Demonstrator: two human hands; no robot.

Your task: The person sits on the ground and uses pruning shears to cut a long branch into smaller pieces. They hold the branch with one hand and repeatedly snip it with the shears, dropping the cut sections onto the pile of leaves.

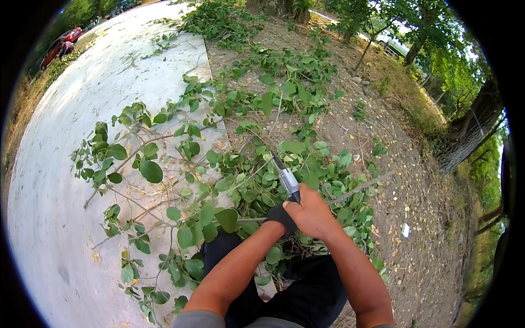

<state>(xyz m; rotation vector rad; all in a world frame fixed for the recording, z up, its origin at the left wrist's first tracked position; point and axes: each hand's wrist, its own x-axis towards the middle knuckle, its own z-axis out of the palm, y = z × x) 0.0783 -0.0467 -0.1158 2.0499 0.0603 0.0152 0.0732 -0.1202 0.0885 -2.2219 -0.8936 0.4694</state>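
My right hand (312, 211), bare, grips the handle of a pair of pruning shears (288, 180) with a silver-grey head and dark blades. The blades point up and away, over the leaves. Just left of it and partly behind it, my left hand (282, 219) wears a dark glove and is closed around a leafy branch (250, 220). One bare stretch of branch (361, 187) sticks out on the right behind my right hand; whether it is the same branch cannot be told. Broad green leaves (226, 219) hang left of the glove. The left fingers are mostly hidden.
Cut leafy branches (135, 153) spread over the pale concrete pavement (61, 184) and the dirt (410, 197). More foliage (221, 24) lies ahead by a tree trunk (279, 6). Another trunk (471, 127) leans at right. A person (65, 48) is near a red vehicle (53, 51).
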